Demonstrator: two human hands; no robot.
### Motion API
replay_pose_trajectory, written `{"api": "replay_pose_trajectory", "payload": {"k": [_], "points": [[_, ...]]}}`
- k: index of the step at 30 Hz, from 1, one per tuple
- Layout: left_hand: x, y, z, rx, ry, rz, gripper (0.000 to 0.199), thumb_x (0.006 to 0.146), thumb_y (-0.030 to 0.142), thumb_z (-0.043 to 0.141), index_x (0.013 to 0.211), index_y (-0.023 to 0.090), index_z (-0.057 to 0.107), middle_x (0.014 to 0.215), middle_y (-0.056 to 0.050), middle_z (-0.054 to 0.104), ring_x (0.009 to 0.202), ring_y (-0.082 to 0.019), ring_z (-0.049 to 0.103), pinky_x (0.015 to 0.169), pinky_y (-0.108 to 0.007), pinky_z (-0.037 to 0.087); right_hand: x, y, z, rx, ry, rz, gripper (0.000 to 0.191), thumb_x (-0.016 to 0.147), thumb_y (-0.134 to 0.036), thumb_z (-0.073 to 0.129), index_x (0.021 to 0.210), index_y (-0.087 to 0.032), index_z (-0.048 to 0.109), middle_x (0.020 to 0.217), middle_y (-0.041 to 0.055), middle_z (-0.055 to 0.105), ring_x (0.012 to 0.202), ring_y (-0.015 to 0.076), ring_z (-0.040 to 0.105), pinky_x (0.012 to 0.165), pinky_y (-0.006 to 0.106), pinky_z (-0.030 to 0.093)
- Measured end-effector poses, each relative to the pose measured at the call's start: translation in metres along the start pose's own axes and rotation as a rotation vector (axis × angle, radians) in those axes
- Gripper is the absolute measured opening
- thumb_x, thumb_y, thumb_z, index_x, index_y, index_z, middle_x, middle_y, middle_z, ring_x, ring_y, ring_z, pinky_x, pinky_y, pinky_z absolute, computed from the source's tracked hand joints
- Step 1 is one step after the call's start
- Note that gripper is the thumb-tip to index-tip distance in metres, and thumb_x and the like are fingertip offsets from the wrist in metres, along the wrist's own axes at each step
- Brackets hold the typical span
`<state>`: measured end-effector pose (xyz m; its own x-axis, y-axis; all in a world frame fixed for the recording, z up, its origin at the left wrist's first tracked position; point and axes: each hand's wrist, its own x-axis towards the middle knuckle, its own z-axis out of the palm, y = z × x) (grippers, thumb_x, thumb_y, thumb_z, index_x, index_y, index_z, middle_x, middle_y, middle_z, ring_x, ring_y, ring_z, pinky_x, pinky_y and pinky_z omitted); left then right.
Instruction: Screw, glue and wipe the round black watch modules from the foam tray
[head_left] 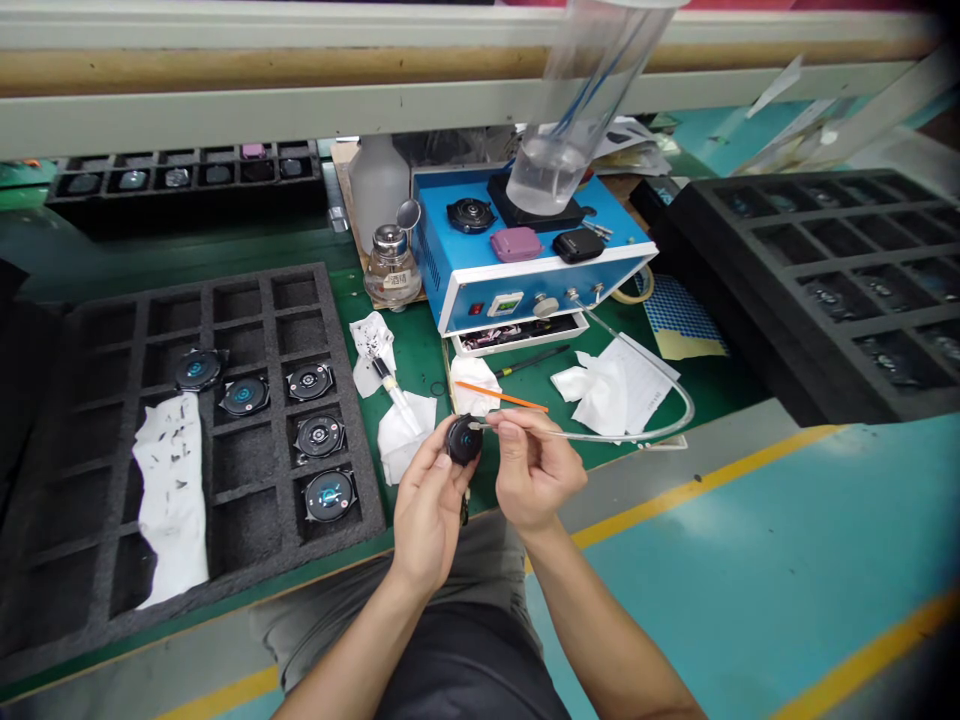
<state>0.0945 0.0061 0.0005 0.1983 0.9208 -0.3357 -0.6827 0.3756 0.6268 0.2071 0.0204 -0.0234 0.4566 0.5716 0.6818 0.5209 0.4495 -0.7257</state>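
Note:
My left hand (427, 510) grips a round black watch case (463, 440) by its edge, just past the bench's front edge. Pinched in my right hand (538, 468) is the end of a clear tube (637, 436), whose thin tip meets or nearly meets the watch case. The tube curves back to the front of a blue control box (525, 240). Beyond my hands lie an orange stick (502, 396) and crumpled white wipes (589, 385). A brush-like tool (394, 390) rests on another wipe (405, 432) to the left.
At left, a black foam tray (225, 430) bears several watch cases and a marked white strip (174, 490). A glass pump bottle (391, 268) stands beside the box, with a clear cylinder (559, 150) of liquid on top. Another foam tray (750, 290) sits tilted at right.

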Motion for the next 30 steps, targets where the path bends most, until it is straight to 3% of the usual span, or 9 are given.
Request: {"api": "replay_pose_trajectory", "payload": {"k": [30], "points": [[0.0006,-0.0003,0.0008,-0.015,-0.001,0.000,0.032,0.089,0.027,0.073,0.120,0.023,0.078,0.136,-0.011,0.072,0.138,-0.033,0.059,0.118,-0.049,0.045,0.0004,-0.0001,0.0005,0.006,0.008,-0.009,0.020,0.091,-0.009,0.066,0.102,-0.024,0.073,0.087,0.0002,0.078,0.078,0.0157,0.075,0.074,0.032,0.064]]}}
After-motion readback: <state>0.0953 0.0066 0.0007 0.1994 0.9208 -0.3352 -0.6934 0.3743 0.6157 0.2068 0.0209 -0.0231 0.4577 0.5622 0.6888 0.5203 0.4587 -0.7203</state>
